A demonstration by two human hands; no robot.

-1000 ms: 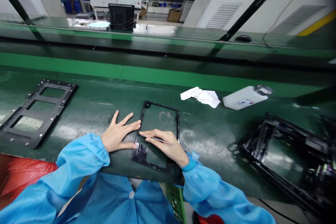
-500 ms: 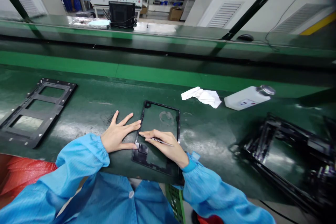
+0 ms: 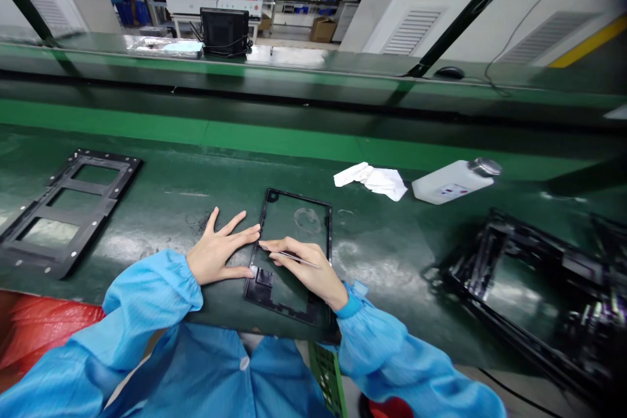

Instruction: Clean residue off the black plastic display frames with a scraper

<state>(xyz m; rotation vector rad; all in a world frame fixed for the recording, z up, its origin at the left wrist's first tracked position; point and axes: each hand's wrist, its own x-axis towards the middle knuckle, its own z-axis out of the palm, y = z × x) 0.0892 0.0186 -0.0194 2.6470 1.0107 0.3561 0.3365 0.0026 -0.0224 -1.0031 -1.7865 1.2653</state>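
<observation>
A thin black rectangular frame lies flat on the green bench in front of me. My left hand is open, fingers spread, with its fingertips and thumb on the frame's left edge. Between the thumb and fingers of my right hand is a slim metal tool, perhaps tweezers, held like a pen. Its tip end is by the inner left side of the frame, mostly hidden by my fingers. A dark square piece sits in the frame's lower left corner.
A black plate with three openings lies at the left. Crumpled white wipes and a white bottle with a metal cap, tilted in view, are at the back right. Several black frames are piled at the right. A raised ledge runs behind.
The view has shifted slightly. My left hand stays on the frame's edge, and my right hand with the metal tool has moved only very slightly along the left side, if at all.
</observation>
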